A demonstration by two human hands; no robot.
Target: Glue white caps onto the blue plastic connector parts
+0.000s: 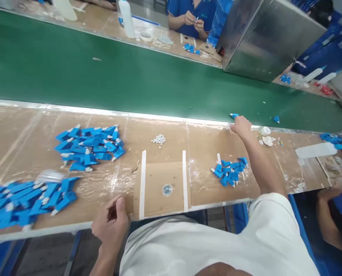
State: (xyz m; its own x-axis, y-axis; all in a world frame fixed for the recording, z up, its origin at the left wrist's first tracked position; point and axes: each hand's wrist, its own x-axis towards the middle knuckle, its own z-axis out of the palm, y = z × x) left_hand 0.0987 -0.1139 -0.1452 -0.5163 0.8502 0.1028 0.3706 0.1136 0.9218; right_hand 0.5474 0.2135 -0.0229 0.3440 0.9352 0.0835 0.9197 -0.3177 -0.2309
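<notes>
Nearest, at eight o'clock from the small round disc (pixel 167 190), the left hand (pixel 112 220) rests at the table's edge, its fingers half curled with a gap under the thumb; I cannot tell whether anything sits inside. At nine o'clock a near pile of blue pieces (pixel 30 201), many with white tips, spreads over the table (pixel 202 142). The disc lies on a cardboard pad (pixel 162 174) flanked by two white strips. Between two and three o'clock is a smaller blue pile (pixel 229 172), just beside the right forearm. At ten o'clock lies another blue heap (pixel 90 147), and at twelve a little cluster of white bits (pixel 159 139). Farther, at two o'clock, the right hand (pixel 242 126) reaches to the near edge of the green surface (pixel 102 76), fingers bent. At its fingertips, toward eleven from the hand, is a single blue piece (pixel 234 115); I cannot tell whether they grip it or only lie beside it. A lone blue piece (pixel 276 119) lies on the green at three from that hand. Farthest, past twelve, a co-worker in blue (pixel 182 7) holds both hands together
</notes>
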